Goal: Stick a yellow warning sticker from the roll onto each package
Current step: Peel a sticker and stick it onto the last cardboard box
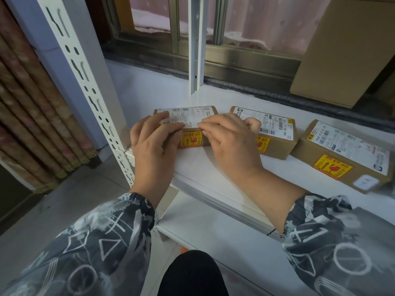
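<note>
Three brown cardboard packages with white shipping labels lie in a row on a white shelf (192, 167). The left package (190, 113) shows a yellow warning sticker (190, 141) on its front face, between my hands. My left hand (152, 138) rests on its left side, fingers flat on the label. My right hand (229, 138) presses fingers on its right top edge. The middle package (275, 133) carries a yellow sticker (262, 144), partly behind my right hand. The right package (342, 154) has a yellow sticker (332, 166) on top. No sticker roll is visible.
A white slotted shelf upright (85, 82) stands left of the packages, another post (195, 45) behind them. A big cardboard box (344, 50) sits on the window ledge at the back right. A lower shelf board (213, 227) lies under my arms.
</note>
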A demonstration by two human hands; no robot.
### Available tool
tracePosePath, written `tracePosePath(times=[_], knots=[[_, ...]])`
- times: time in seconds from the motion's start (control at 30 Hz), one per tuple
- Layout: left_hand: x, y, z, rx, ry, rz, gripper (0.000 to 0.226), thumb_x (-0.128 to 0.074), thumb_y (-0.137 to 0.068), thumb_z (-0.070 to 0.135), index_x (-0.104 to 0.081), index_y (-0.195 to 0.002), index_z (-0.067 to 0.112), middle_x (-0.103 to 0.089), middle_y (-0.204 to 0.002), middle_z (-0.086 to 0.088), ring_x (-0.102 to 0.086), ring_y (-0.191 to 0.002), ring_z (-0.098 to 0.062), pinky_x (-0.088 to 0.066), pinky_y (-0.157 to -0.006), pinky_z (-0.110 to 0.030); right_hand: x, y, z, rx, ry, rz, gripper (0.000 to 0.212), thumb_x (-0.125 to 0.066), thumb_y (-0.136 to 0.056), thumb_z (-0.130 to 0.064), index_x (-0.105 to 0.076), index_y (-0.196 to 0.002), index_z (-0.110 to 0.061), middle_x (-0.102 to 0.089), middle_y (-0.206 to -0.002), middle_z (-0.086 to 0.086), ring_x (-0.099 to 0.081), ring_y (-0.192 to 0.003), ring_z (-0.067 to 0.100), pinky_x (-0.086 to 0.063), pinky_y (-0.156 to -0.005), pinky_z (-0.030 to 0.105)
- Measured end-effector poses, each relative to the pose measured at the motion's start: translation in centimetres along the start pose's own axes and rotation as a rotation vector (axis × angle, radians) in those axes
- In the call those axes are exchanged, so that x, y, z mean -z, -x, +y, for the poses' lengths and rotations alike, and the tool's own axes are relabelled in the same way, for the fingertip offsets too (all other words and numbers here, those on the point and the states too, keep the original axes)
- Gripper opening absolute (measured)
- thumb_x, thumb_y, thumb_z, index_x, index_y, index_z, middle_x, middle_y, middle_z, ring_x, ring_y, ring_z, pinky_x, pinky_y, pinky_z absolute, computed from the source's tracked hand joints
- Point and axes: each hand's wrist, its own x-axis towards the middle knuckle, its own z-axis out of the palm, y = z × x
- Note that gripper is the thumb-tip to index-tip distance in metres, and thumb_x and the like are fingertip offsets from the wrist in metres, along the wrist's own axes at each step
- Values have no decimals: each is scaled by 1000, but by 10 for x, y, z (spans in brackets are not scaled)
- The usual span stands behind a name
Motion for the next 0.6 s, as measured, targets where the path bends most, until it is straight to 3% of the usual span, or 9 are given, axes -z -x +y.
tracePosePath(times=[0.3,0.43,0.6], knots=[[-3,0,-1,25,-16,67,17,-68,-99,29,-81,-110,26,-70,-126,10,-48,-123,-30,-34,-109,-31,1,1,-1,21,35,0,16,-72,-95,-20,-78,-105,-30,-73,-112,-15,-66,-104,16,-23,-82,39],[-4,-1,-3,65,7,61,18,-67,-100,29,-81,-111,24,-71,-126,11,-47,-124,-29,-40,-108,-43,1,1,-2,23,59,-4,19,-74,-93,-18,-78,-106,-31,-72,-113,-15,-66,-105,16,-24,-82,40],[-4,0,-1,65,-12,54,20,-63,-103,29,-79,-114,25,-70,-130,11,-45,-124,-28,-37,-109,-39,1,1,-2,32,88,-12,21,-74,-93,-17,-77,-109,-31,-72,-114,-16,-64,-107,17,-23,-82,40]])
